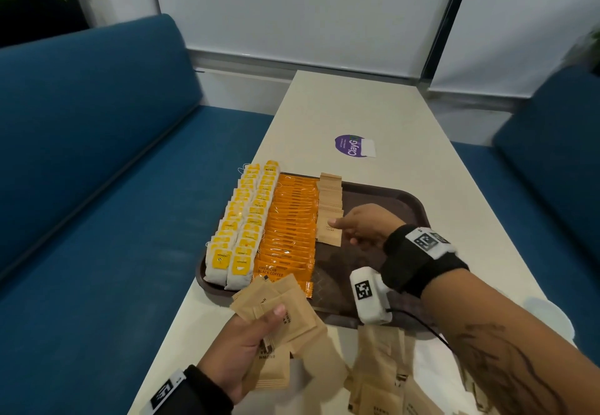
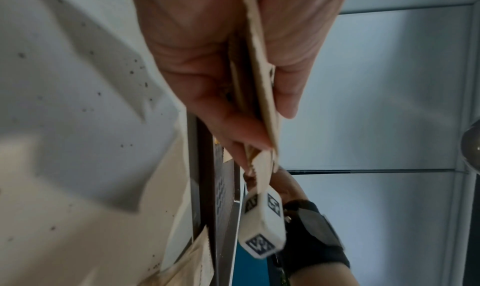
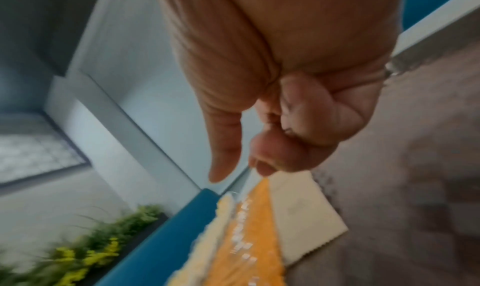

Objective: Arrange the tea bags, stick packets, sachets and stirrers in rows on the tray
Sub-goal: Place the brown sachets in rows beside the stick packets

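Note:
A brown tray [image 1: 401, 199] lies on the white table. On it, from left to right, run two rows of yellow tea bags [image 1: 242, 229], a row of orange coffee stick packets [image 1: 292, 226] and a shorter row of brown sugar sachets [image 1: 330, 195]. My right hand [image 1: 337, 223] reaches over the tray. Its fingertip touches the nearest sachet [image 1: 329, 236] of that row, with the thumb apart. The right wrist view shows the same hand [image 3: 244, 171] above that sachet [image 3: 303, 214]. My left hand [image 1: 259, 333] grips a fanned stack of brown sachets [image 1: 279, 298] at the tray's near edge; in the left wrist view this hand [image 2: 270, 126] clamps that stack [image 2: 262, 75] between thumb and fingers.
More brown sachets [image 1: 383, 369] lie loose on the table [image 1: 357, 106] in front of the tray. A purple round sticker [image 1: 352, 145] sits beyond it. Blue sofas flank the table on the left [image 1: 97, 155] and right [image 1: 552, 161]. The tray's right half is bare.

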